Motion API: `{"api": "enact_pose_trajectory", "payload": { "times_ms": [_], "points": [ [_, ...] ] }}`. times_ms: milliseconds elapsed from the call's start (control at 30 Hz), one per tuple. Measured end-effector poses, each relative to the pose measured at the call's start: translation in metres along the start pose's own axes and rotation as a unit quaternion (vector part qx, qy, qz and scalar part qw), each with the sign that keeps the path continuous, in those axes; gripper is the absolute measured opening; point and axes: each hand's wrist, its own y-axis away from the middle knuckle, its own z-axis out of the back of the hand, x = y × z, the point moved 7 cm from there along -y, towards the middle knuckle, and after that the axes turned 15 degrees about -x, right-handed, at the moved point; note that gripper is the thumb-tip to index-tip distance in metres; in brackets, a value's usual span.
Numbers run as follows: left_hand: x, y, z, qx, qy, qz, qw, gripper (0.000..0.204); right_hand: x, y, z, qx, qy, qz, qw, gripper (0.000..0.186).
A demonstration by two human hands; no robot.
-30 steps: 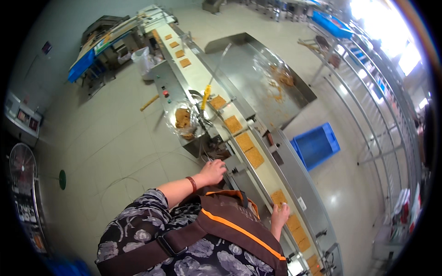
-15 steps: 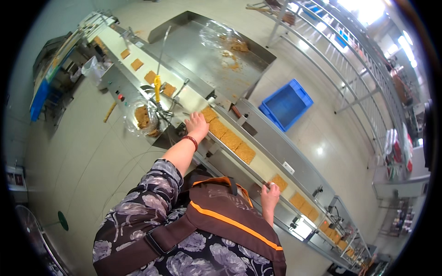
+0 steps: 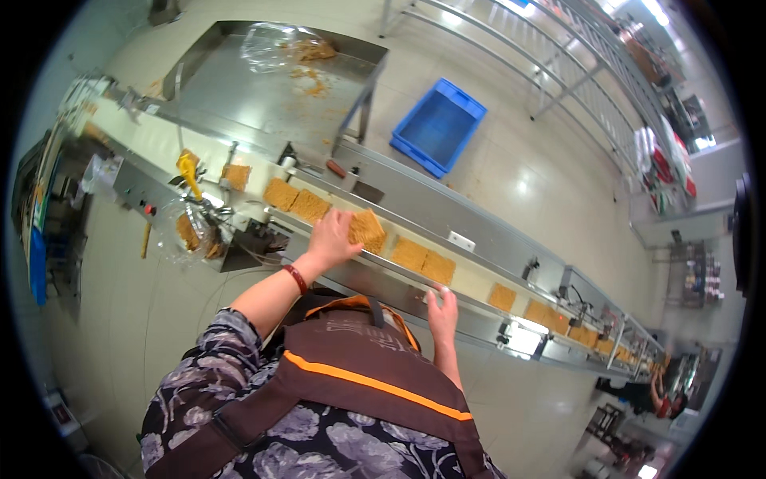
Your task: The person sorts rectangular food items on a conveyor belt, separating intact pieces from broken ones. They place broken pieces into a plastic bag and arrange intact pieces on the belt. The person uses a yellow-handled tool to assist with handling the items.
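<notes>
Held square: a tan square [image 3: 367, 230] is being held at the belt [image 3: 475, 283], seemingly tilted; whether a second piece is lying beneath it cannot be told.
Left hand: the square's left side is being gripped by the left hand [image 3: 331, 239], the fingers being bent around it and the thumb being kept nearer the rail [image 3: 403, 274].
Left arm: the forearm [image 3: 267, 299] is being stretched forward and rightward from the lower left, the back of the hand being turned upward; a red-brown bracelet [image 3: 294, 278] is being worn at the wrist.
Right hand: nothing visible is being gripped by the right hand [image 3: 442, 310]; its fingers are being kept loosely bent, thumb apart, pointing forward at the rail. Whether the rail is being touched cannot be told.
Belt row: two squares [image 3: 280, 193] are being carried left of the left hand, a pair [image 3: 408, 253] just right of the held one, and a single square [image 3: 502, 298] farther right.
Left end: a yellow handle [image 3: 189, 169] is being seen beside the belt, near a clear bag [image 3: 187, 231] of brown pieces.
Beyond belt: plastic film [image 3: 271, 52] and crumbs are being held by a metal tray [image 3: 231, 96]; a blue crate [image 3: 420, 160] is being seen to its right.
Body: a brown bag [image 3: 351, 343] is being worn over a floral top [image 3: 215, 359].
</notes>
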Motion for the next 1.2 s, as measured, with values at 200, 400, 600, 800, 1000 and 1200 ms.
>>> {"api": "enact_pose_trajectory", "payload": {
  "times_ms": [200, 400, 600, 800, 1000, 1200],
  "points": [
    [-0.168, 0.032, -0.021, 0.091, 0.152, -0.228, 0.957, 0.075, -0.003, -0.024, -0.015, 0.034, -0.432, -0.275, 0.858, 0.034],
    [-0.161, 0.027, -0.041, 0.116, 0.122, -0.156, 0.973, 0.068, -0.187, -0.084, 0.108, -0.235, -0.169, -0.207, 0.935, 0.027],
    [-0.061, 0.067, -0.036, 0.153, 0.039, -0.023, 0.987, 0.047, -0.208, -0.115, 0.13, -0.11, 0.246, -0.074, 0.96, 0.044],
    [-0.013, 0.1, 0.005, 0.081, 0.012, 0.042, 0.996, 0.039, -0.185, -0.101, 0.148, -0.217, 0.454, -0.029, 0.864, 0.044],
    [0.016, 0.112, 0.017, 0.051, 0.017, 0.1, 0.994, 0.033, -0.13, -0.077, 0.105, -0.25, 0.234, 0.027, 0.939, 0.019],
    [0.034, 0.107, 0.035, 0.014, 0.022, 0.118, 0.993, 0.024, -0.033, -0.064, 0.029, -0.168, 0.073, 0.112, 0.977, 0.013]
  ]
}}
